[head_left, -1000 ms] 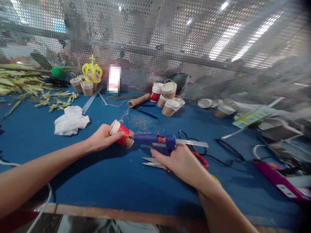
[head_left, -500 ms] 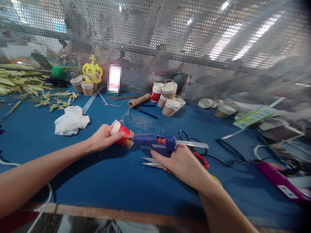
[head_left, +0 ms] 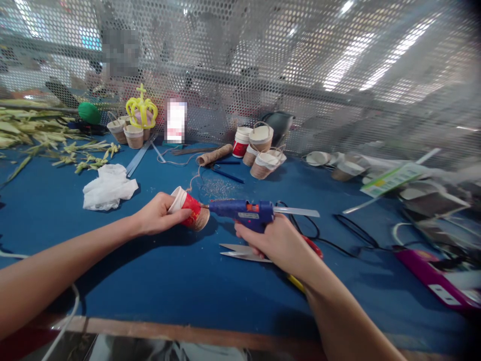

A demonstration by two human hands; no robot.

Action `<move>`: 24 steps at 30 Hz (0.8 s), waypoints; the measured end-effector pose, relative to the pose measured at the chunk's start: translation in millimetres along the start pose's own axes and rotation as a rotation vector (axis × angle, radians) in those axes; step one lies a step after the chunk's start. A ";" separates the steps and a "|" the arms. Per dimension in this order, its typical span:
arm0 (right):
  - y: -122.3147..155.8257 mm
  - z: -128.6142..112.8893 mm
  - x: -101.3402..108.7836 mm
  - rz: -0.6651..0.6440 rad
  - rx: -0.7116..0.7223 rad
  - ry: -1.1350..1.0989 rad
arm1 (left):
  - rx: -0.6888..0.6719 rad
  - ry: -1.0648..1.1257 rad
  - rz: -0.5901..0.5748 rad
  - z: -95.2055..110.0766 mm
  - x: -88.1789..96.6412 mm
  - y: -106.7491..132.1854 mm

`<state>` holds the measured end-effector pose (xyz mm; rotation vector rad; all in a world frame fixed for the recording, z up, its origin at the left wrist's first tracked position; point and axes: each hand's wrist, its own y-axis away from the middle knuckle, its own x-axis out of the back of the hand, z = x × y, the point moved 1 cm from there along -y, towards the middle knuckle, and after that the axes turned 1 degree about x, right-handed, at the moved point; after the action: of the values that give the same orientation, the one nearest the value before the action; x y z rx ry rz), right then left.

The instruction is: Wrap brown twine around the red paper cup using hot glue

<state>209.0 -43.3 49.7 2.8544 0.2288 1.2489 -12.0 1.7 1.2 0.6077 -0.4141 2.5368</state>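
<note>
My left hand (head_left: 160,213) is closed round a red and white paper cup (head_left: 191,206), tilted on its side with the rim to the upper left. Brown twine (head_left: 202,219) is wound round the cup's base end, and a strand leads up toward the twine roll (head_left: 215,155). In my right hand (head_left: 272,235) is a blue hot glue gun (head_left: 242,211), its nozzle at the cup's side by the twine edge. A clear glue stick (head_left: 296,212) sticks out of its back. Beneath that hand lie open scissors (head_left: 244,253) with red handles, partly covered.
Twine-wrapped cups (head_left: 263,163) stand at the back centre, others (head_left: 134,136) by a yellow crown (head_left: 142,113). A crumpled white cloth (head_left: 109,187) lies left, dry husks (head_left: 33,123) farther left. Black cable (head_left: 355,231) and a purple power strip (head_left: 432,278) are right; a perforated screen (head_left: 225,75) rises behind.
The glue gun's nozzle has shifted slightly up and along the cup's side, and the gun sits more level. More of the wound twine now shows. My left hand stays on the cup.
</note>
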 end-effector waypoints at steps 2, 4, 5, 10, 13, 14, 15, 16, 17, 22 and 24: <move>-1.5 -0.2 0.1 -0.004 -0.007 0.018 | -0.016 -0.029 -0.007 0.0 -0.2 -0.3; -3.4 0.0 -0.2 -0.011 -0.009 0.015 | -0.024 -0.050 -0.010 -0.3 -0.4 -0.5; -4.5 0.2 -0.4 -0.015 -0.009 0.013 | -0.028 -0.060 -0.011 -0.4 -0.5 -0.5; -5.9 -0.2 0.1 -0.038 -0.016 -0.002 | -0.055 -0.103 -0.005 0.2 -0.4 -0.1; -2.9 -1.5 1.6 -0.047 -0.022 -0.040 | -0.060 -0.121 -0.012 1.0 -0.1 0.4; -2.0 -1.9 2.0 -0.047 -0.020 -0.054 | -0.067 -0.129 -0.017 1.3 0.1 0.5; -1.5 -2.2 2.3 -0.046 -0.017 -0.063 | -0.076 -0.138 -0.021 1.5 0.2 0.5; -1.4 -2.4 2.4 -0.045 -0.017 -0.064 | -0.085 -0.148 -0.025 1.7 0.5 0.5; -1.8 -2.6 2.3 -0.047 -0.016 -0.058 | -0.096 -0.159 -0.027 1.9 0.7 0.4; -6.2 -1.8 0.9 -0.050 -0.018 -0.016 | -0.203 -0.238 -0.038 2.0 2.0 -0.1; -6.1 -0.5 1.0 -0.054 -0.015 -0.025 | -0.225 -0.261 -0.040 1.9 2.3 -0.1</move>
<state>208.5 -37.1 50.3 2.8289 0.2931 1.1994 -13.1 2.0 4.0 0.8516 -0.7597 2.3356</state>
